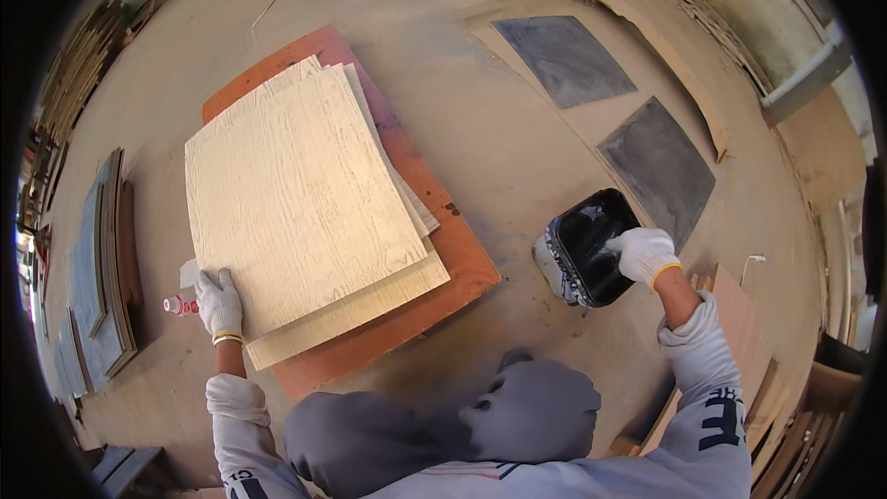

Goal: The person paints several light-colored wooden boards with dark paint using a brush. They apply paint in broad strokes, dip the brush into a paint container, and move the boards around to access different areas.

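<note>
A stack of pale wood-grain boards (296, 185) lies slightly fanned on a larger orange-brown board (462, 245). My left hand (220, 307), in a white knit glove, rests at the stack's near left edge with its fingers stretched out. Beside it is a white and red bottle (179, 306), partly hidden by the hand. To the right stands a squarish bucket (552, 265), black inside, its rim and outside smeared with paint. My gloved right hand (645, 255) is closed over the bucket's right side. Whatever it grips there is too dark to make out.
Two dark grey panels (565, 60) (658, 171) lie on the floor at the far right, near a curved brown sheet edge (679, 83). Blue-grey boards (91, 268) are stacked at the left. Long timber strips (83, 74) line the far left wall. More planks (739, 319) lie at the right.
</note>
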### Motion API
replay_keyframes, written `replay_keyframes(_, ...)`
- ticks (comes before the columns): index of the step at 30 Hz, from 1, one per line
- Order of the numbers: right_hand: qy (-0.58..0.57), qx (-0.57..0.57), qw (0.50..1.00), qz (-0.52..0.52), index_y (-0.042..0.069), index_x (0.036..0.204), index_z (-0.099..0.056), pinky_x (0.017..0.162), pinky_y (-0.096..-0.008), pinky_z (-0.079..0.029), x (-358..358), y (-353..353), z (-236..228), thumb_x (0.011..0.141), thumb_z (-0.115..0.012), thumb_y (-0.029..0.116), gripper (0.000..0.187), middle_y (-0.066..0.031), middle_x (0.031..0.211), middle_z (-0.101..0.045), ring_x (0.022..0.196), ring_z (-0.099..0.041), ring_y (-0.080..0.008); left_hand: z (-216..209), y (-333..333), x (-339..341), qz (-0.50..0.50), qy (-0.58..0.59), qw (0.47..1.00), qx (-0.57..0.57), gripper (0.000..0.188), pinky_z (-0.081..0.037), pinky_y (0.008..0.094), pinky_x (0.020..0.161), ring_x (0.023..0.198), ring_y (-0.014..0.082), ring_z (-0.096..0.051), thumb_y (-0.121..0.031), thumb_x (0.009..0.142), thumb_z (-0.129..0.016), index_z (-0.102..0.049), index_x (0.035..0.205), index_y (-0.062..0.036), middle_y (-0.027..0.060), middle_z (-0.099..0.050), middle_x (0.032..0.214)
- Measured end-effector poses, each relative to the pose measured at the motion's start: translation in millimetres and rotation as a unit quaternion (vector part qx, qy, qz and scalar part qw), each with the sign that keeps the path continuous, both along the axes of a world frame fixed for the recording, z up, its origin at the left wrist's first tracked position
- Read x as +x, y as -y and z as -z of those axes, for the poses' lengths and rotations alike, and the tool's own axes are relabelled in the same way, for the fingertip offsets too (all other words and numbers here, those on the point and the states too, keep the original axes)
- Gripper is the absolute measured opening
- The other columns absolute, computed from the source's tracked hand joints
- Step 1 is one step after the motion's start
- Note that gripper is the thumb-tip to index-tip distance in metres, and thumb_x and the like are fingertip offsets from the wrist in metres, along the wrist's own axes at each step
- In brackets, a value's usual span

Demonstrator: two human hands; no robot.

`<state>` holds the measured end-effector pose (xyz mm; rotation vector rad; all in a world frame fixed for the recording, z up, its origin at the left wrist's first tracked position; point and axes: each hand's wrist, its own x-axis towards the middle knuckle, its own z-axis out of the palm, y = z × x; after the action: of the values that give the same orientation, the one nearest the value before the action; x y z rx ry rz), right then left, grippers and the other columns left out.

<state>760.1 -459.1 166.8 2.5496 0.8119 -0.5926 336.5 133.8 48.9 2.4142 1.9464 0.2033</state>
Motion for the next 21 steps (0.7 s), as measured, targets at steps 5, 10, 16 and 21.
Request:
replay_keyframes(5,-0.017,-0.089,0.996,0.000,0.026,0.115,-0.082,0.089,-0.0445,-0.059,2.1,-9.2,1.4,0.083,-0.064,0.016,0.037,-0.0113,0.112,-0.078,0.106,-0.074,-0.0341,-2.1,17.7,6.4,0.005,-0.041,0.995,0.093,0.063,-0.050,0.0530,0.103,0.127,0.0419,-0.058,-0.047,0.103,-0.055,-0.052,0.148,-0.0025,0.0186,-0.057,0.148)
replay_keyframes(10,-0.044,-0.048,0.997,0.031,0.027,0.119,-0.081,0.093,-0.0439,-0.058,2.4,3.0,15.4,0.082,-0.063,0.016,0.042,-0.0128,0.117,-0.077,0.110,-0.073,-0.0343,-16.8,32.8,8.7,-0.020,-0.037,0.992,0.123,0.051,-0.050,0.0523,0.094,0.115,0.0388,-0.061,-0.045,0.100,-0.060,-0.061,0.129,-0.0035,0.0173,-0.065,0.122)
replay_keyframes(16,-0.192,0.138,0.954,0.185,0.002,0.130,-0.074,0.071,-0.0334,-0.057,26.1,43.3,20.8,0.080,-0.074,0.011,0.051,-0.0147,0.095,-0.078,0.078,-0.072,-0.0230,-16.9,36.9,5.3,-0.027,-0.044,0.992,0.111,0.045,-0.050,0.0513,0.090,0.110,0.0383,-0.063,-0.042,0.098,-0.063,-0.063,0.122,-0.0035,0.0188,-0.065,0.115)
replay_keyframes(21,-0.323,0.367,0.744,0.455,0.008,0.141,-0.066,0.045,-0.0247,-0.035,16.7,87.3,12.3,0.093,-0.066,0.009,0.048,-0.0043,0.079,-0.064,0.057,-0.056,-0.0129,-15.4,65.3,-5.0,-0.010,0.002,0.995,0.099,0.048,-0.049,0.0525,0.095,0.113,0.0404,-0.061,-0.037,0.097,-0.067,-0.059,0.131,-0.0032,0.0206,-0.063,0.119)
